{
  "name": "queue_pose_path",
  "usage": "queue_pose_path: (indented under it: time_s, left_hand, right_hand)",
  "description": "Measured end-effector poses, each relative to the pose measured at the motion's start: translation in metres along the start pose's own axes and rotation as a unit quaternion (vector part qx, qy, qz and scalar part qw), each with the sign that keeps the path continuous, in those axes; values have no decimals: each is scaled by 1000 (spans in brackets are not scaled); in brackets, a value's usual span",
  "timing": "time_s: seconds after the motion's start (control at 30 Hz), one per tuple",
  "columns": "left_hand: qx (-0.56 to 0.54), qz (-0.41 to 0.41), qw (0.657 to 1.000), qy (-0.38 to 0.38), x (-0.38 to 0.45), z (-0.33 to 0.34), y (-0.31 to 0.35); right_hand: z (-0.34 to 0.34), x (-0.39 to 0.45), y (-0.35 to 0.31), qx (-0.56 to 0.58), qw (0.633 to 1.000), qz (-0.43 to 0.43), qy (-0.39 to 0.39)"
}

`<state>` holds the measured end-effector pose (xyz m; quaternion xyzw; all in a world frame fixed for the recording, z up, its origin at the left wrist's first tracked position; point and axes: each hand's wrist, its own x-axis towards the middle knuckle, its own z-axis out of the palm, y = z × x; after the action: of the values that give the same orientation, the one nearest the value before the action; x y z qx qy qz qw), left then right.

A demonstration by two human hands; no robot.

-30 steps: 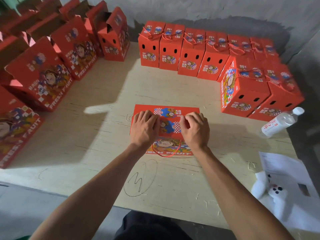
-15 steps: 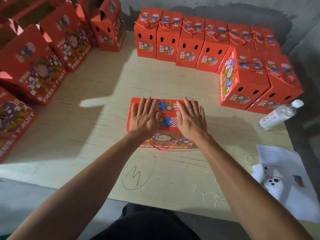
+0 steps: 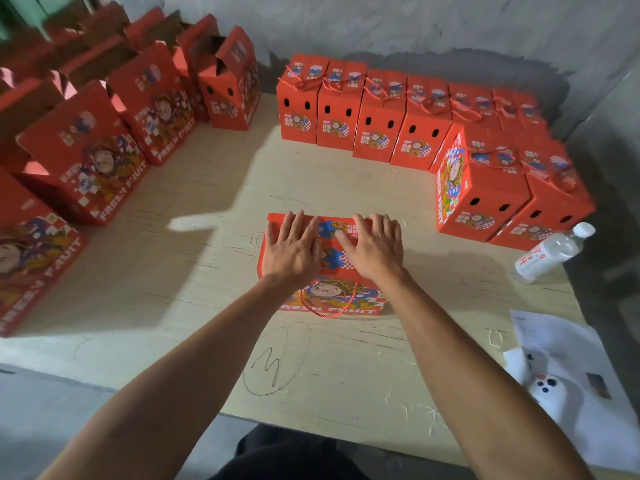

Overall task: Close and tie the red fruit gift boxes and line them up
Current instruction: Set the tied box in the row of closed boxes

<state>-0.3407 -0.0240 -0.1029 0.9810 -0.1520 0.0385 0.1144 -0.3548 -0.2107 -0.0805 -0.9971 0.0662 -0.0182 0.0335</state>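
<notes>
My left hand (image 3: pixel 292 247) and right hand (image 3: pixel 375 247) were pinching the top; now both lie flat, apart, pressing the red box (image 3: pixel 332 296) on the table (image 3: pixel 173 306). Top closed, I think. Cord (image 3: pixel 329 311) still untied.

**Hidden / cut off / illegible**

Flat box (image 3: pixel 325 265): upper print covered by left hand (image 3: pixel 292 249) and right hand (image 3: pixel 375 249). Left of it, nearest open box (image 3: pixel 31 268) cut by frame edge. Right of it, bottle (image 3: pixel 550 252) label unreadable; paper (image 3: pixel 554 337) text too small; white object (image 3: pixel 550 393) unidentifiable, blurred.
</notes>
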Motion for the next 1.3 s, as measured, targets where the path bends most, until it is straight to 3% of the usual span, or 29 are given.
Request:
queue_pose_path:
  time_s: [0.17,0.2,0.27,0.33,0.37,0.43,0.47,0.6,0.7,0.77,0.87,0.93,1.07,1.13,1.23,1.3]
  left_hand:
    - [-93,91,977,170,-20,-7,-2]
    - [-109,61,974,189,-28,-4,0]
    - [-172,-95,961,193,-46,4,9]
    - [-330,-261,891,167,-60,10,28]
    - [-412,-303,846,155,-63,11,38]
    - [-509,-322,783,154,-61,12,51]
    - [-521,-321,776,154,-57,14,50]
    - [-490,-249,832,77,-25,8,16]
    - [-502,-241,826,90,-7,-2,-2]
    - [-504,-272,816,76,-3,-4,-3]
    - [-530,-300,791,66,-3,3,-8]
    - [-549,-326,768,52,-7,2,-7]
    - [-526,-306,793,31,-12,-7,-4]
    - [-497,-275,823,12,-14,-16,-6]
    - [-438,-182,880,34,-11,-45,5]
    - [-442,-116,886,77,-3,-72,24]
  right_hand:
    - [-19,20,-11,-77,994,41,-66]
    - [-20,19,-11,-94,991,52,-81]
    - [-19,12,-10,-114,985,73,-103]
    - [-19,10,-6,-103,981,98,-132]
    - [-20,11,-5,-91,979,108,-147]
    - [-20,9,0,-62,977,119,-165]
    - [-20,6,3,-40,977,123,-170]
    - [-11,-15,15,167,953,152,-203]
    - [3,-30,14,261,929,161,-206]
    - [11,-41,6,350,906,198,-133]
    - [19,-51,2,506,827,244,-8]
    - [17,-54,1,526,821,220,21]
    - [14,-56,-4,465,862,194,61]
    - [10,-55,-8,413,889,181,77]
    - [-9,-49,-23,483,859,154,71]
    - [-26,-41,-42,528,842,92,53]
